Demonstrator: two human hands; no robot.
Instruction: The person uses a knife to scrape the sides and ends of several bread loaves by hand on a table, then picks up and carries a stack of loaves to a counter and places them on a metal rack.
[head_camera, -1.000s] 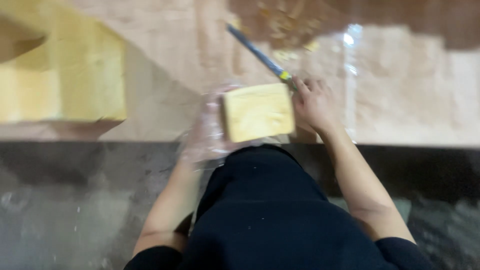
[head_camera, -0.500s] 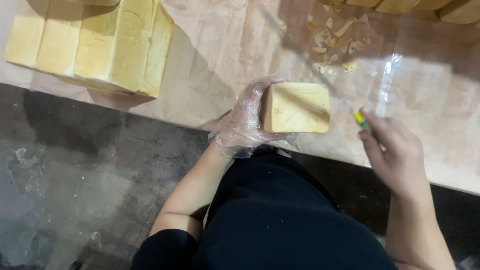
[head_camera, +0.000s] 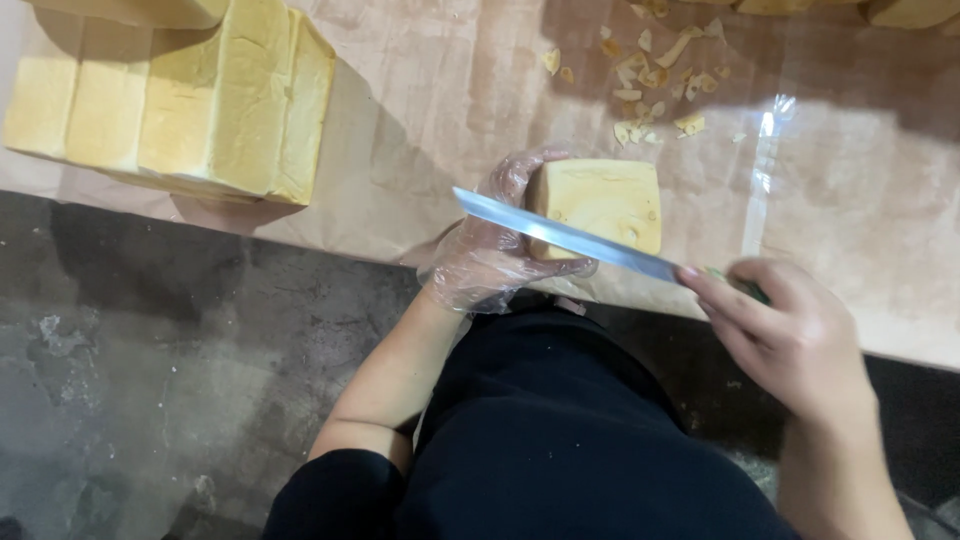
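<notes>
Since half a second ago the knife (head_camera: 570, 240) has swung back in: it was way off to the side of the bread block (head_camera: 600, 203), and now the long blade lies across the block's near face, tip pointing past my gloved hand. The block itself hasn't really budged, same spot at the near edge of the table (head_camera: 450, 100).

So my left hand (head_camera: 490, 250), in a clear plastic glove, is wrapped around the left end of the block, fingers curled over the top and thumb under, gripping it firm. I figure that's to pin it so it doesn't slide when the blade bites, and the glove keeps bare skin off the bread. My right hand (head_camera: 785, 335) is bare and closed tight round the knife handle, out to the right of the block, forefinger stretched along toward the blade, probably for steadier aim.

The block hangs a bit over the table edge, which likely gives the blade room.

Behind the block there's a scatter of crust trimmings (head_camera: 650, 70) on the brown paper covering the table. Well off to the left of the block sits a big stack of uncut loaves (head_camera: 190, 100), pale sides up.
</notes>
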